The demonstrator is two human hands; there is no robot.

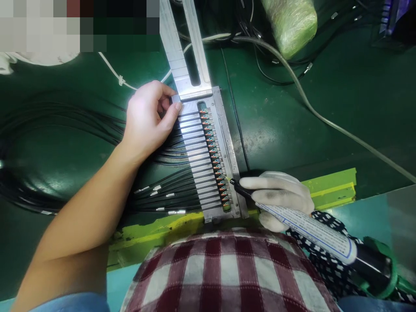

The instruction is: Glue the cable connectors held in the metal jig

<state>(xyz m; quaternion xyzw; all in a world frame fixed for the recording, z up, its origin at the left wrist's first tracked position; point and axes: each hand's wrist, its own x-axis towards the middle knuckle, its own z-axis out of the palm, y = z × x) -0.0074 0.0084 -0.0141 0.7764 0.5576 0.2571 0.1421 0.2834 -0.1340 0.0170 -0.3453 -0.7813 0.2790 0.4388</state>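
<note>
A metal fixture lies open on the bench, with a row of black cables side by side across it. Their stripped ends and small connectors line up along a slot. My bare left hand is closed on the fixture's upper left corner, thumb on top, the other fingers curled and partly hidden. In my gloved right hand is a labelled glue syringe, gripped near its black nozzle. The thin tip of the nozzle reaches the connectors in the lower half of the row.
The fixture's slotted metal lid stands swung back behind it. Cable bundles loop at the left. A grey hose crosses the right side, near a green wrapped bundle. A yellow-green strip edges the green bench.
</note>
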